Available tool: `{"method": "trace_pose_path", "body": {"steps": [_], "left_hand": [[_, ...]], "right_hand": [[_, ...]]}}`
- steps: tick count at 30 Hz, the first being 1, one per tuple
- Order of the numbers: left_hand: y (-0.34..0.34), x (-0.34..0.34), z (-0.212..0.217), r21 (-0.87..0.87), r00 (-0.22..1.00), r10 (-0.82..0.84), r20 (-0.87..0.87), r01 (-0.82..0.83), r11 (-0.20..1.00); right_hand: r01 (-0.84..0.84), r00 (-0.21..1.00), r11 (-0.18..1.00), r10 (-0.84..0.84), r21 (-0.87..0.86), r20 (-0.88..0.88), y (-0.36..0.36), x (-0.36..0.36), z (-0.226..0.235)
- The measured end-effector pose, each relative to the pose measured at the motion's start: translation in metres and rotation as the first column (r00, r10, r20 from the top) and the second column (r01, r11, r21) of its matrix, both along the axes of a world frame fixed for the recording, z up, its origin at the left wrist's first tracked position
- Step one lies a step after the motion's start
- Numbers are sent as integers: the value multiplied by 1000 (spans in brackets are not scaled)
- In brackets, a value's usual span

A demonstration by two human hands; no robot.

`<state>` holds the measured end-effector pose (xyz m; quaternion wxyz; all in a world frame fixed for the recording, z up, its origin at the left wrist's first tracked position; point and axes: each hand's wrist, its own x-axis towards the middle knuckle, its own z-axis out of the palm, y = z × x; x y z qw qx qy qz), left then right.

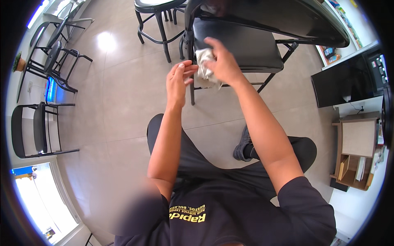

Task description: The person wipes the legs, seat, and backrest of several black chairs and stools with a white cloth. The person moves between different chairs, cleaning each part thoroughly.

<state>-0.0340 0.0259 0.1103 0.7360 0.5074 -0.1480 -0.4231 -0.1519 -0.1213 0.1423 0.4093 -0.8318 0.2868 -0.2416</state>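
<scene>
Left hand: unclenched, loosely bent, against crumpled cloth
Right hand: blurred, apparently grasping that cloth
Chair: black, upper frame, right of centre

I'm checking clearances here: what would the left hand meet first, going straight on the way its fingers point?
Most likely the whitish cloth, right beside the left hand; whether they touch is unclear, as is depth to the chair leg.

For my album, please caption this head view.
Right hand on a pale cloth, left hand beside it, by a black chair.
</scene>
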Motion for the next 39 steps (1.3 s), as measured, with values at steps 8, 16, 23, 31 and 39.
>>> {"method": "trace_pose_path", "body": {"steps": [8, 16, 23, 31, 39], "left_hand": [[-66, 43, 23, 65, 649, 127, 750, -264, 962], [-80, 54, 39, 36, 389, 120, 913, -372, 928], [-78, 42, 37, 84, 339, 57, 939, -386, 919], [-79, 38, 28, 27, 263, 87, 961, -404, 914], [-83, 40, 21, -26, 360, 158, 920, -345, 938]], "right_hand": [[141, 951, 850, -259, -507, -170, -43, 80, -25], [-165, 731, 903, -159, -398, -664, -30, 92, 24], [-33, 873, 886, -200, -462, -446, 28, 34, 6], [-103, 826, 879, -185, -466, -532, 43, -20, 6], [75, 947, 823, -237, -564, -219, 49, 18, 18]]}}
